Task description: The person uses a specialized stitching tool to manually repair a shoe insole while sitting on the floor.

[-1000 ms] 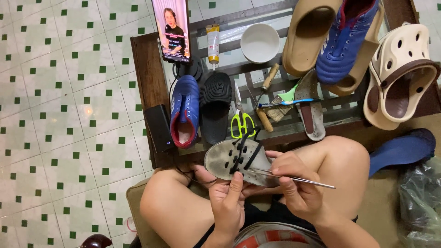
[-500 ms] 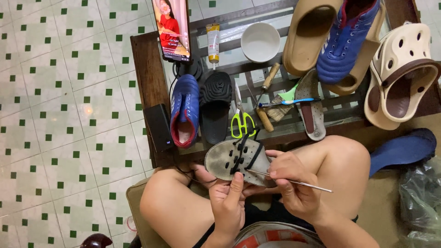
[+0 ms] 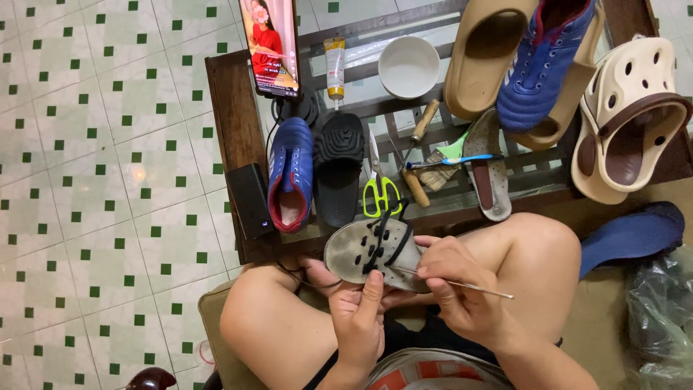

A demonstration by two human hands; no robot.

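Observation:
A worn grey sandal sole [image 3: 354, 251] with black straps lies over my lap, underside up. My left hand [image 3: 359, 318] grips its near edge, thumb pressed on the sole. My right hand [image 3: 455, 289] pinches a thin metal awl [image 3: 469, 285] whose tip rests against the sole beside the straps; the shaft sticks out to the right over my knee.
A low glass-topped wooden table [image 3: 231, 108] holds a blue sports shoe [image 3: 291, 173], a black slide [image 3: 339, 170], green-handled scissors [image 3: 380, 189], a brush, a glue tube [image 3: 334, 66], a white bowl [image 3: 408, 66], a propped phone [image 3: 271, 45], tan slides and a cream clog [image 3: 628, 123]. Tiled floor lies left.
My right hand has shifted the awl slightly, its free end dropping lower to the right. The sandal and left hand stay where they were. The phone picture has changed.

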